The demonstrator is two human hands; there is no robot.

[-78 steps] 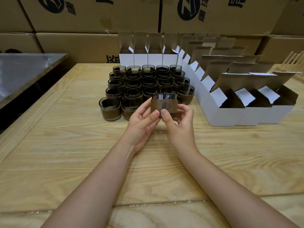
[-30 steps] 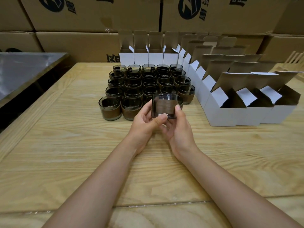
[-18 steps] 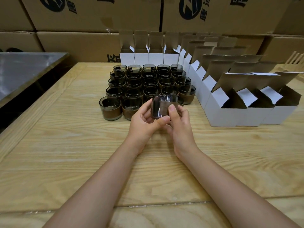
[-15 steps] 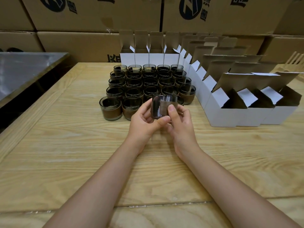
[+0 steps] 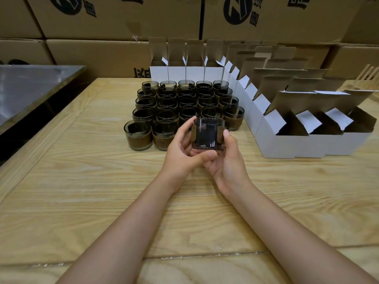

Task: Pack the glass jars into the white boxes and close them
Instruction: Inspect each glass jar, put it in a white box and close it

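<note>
A smoky glass jar [image 5: 206, 133] with a brown band is held between both hands just above the wooden table [image 5: 86, 181]. My left hand [image 5: 182, 149] cups its left side and bottom, thumb under the base. My right hand [image 5: 227, 158] holds its right side, thumb on the band's edge. The gap in the band faces me. Behind stands a block of several similar jars [image 5: 184, 103]. Open white boxes [image 5: 283, 144] with raised flaps run along the right and in a row [image 5: 184, 72] at the back.
Large brown cardboard cartons [image 5: 123, 21] are stacked along the far side of the table. A grey metal surface [image 5: 26, 89] lies at the left, lower than the table. A wooden rack [image 5: 369, 72] shows at the far right edge.
The jar has been turned in my hands: its brown label first faced me, now the bare glass gap does. My right thumb slid from the front to the right side.
</note>
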